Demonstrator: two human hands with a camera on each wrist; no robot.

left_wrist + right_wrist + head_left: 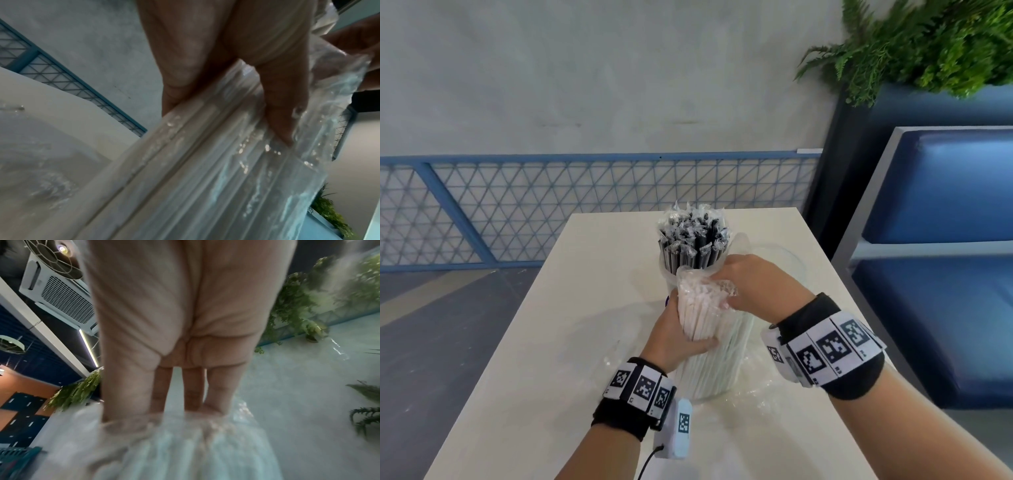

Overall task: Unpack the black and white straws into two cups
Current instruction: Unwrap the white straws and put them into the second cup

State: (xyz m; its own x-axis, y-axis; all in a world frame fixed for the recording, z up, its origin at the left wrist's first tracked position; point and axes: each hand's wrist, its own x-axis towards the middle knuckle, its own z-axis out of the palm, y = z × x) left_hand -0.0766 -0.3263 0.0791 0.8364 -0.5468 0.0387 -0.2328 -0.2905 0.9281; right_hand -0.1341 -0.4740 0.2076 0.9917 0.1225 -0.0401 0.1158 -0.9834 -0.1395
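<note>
A bundle of white straws (697, 308) in clear plastic stands in a clear cup (717, 377) near the front of the table. My left hand (676, 337) grips the bundle around its middle; in the left wrist view its thumb and fingers (281, 123) wrap the white straws (205, 170). My right hand (744, 286) holds the bundle's top from the right, fingers on the crinkled plastic; the right wrist view shows its fingers (195, 394) on the straw tops (174, 443). Black straws (693, 241) in clear wrappers stand upright in a second clear cup (667, 274) just behind.
The cream table (534, 342) carries loose clear plastic wrap (767, 383) to the right of the front cup. A blue bench (941, 257) stands at the right, a blue mesh railing (551, 205) behind, and green plants (928, 44) at the upper right.
</note>
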